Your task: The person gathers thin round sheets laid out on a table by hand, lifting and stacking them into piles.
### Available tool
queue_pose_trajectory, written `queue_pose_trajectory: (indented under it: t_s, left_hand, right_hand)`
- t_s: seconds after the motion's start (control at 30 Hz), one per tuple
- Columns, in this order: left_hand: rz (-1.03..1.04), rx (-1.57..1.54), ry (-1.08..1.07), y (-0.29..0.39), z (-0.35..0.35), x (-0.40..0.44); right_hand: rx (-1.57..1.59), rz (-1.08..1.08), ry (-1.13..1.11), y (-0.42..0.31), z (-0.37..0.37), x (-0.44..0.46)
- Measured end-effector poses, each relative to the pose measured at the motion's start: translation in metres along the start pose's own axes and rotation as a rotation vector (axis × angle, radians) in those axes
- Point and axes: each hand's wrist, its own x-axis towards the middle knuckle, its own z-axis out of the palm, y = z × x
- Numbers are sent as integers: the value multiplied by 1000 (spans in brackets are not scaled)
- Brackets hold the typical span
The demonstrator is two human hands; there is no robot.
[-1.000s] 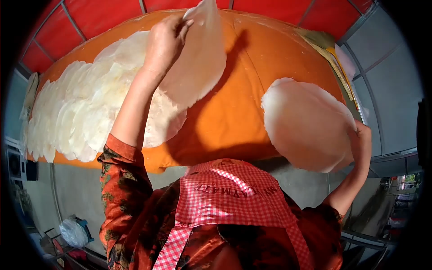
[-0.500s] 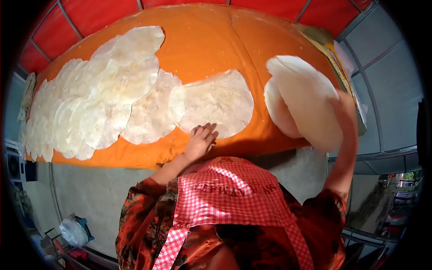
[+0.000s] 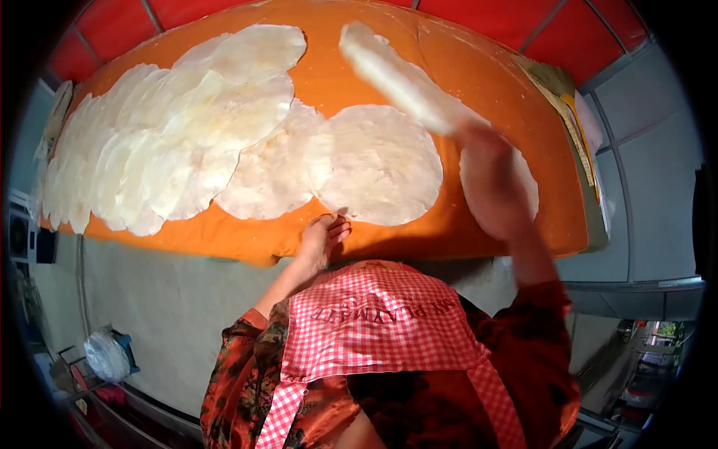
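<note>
In the head view, my right hand (image 3: 486,146), smeared by motion, grips a thin pale round flatbread (image 3: 400,82) that swings out toward the far side, seen nearly edge-on. Below that hand a second flatbread (image 3: 527,179) lies on the orange cloth, partly covered by my hand and forearm. My left hand (image 3: 327,233) is at the cloth's near edge, fingers curled and pinching the near rim of a flat-lying flatbread (image 3: 383,165). That one overlaps another flatbread (image 3: 273,168) on its left.
Many overlapping flatbreads (image 3: 164,135) cover the left part of the orange cloth (image 3: 561,217). A woven mat edge (image 3: 561,108) runs along the right end. Red panels (image 3: 224,15) stand behind. A clear plastic bag (image 3: 107,355) sits low on the left.
My right hand has swept the flatbread from the right toward the far middle, uncovering part of the one beneath. My left hand has turned from lying flat to curled at the rim.
</note>
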Motion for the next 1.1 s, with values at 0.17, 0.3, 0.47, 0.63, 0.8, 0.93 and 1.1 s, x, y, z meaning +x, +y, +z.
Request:
queue_pose_trajectory:
  t_s: [0.17,0.3,0.47,0.63,0.8,0.93,1.1]
  left_hand:
    - [-29,-70,7,-3,-2,9]
    - [-58,-78,12,1,-1,16]
    - [-86,-153,22,-9,-3,33]
    - [-87,-159,18,-10,0,40]
    - [-94,-160,27,-9,3,40]
    - [-96,-199,-42,-11,-1,43]
    - [-91,-200,-56,-7,-1,38]
  right_hand:
    - [-352,-383,-244,82,157,-119]
    - [-292,-353,-196,75,169,-138]
    - [-323,-334,-274,44,165,-137]
    - [-336,-267,-296,26,178,-147]
    - [-311,-267,-313,20,182,-140]
    - [-326,-270,-352,15,190,-142]
    - [-225,-252,-437,6,178,-143]
